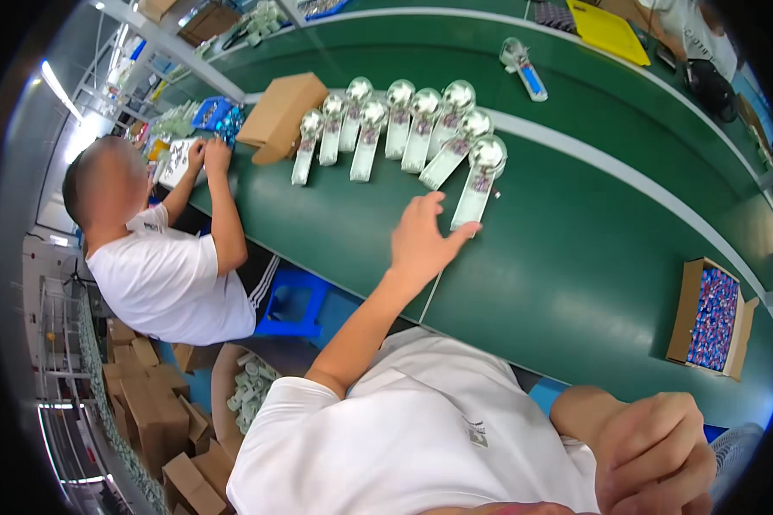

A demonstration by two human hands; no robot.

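With the left hand (423, 240) spread open, fingertips touching the nearest blister pack (480, 182) at the row's right end on the green table (575, 257) — right hand (653, 451) fisted, empty near the body — a careless nudge could scatter that tightly overlapped row.

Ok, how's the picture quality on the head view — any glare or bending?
Head view: fisheye bends the green table edges and white stripe toward the rim; ceiling light glares off the round clear tops of the packaged items; the left hand is sharp; the right hand sits close, slightly soft.
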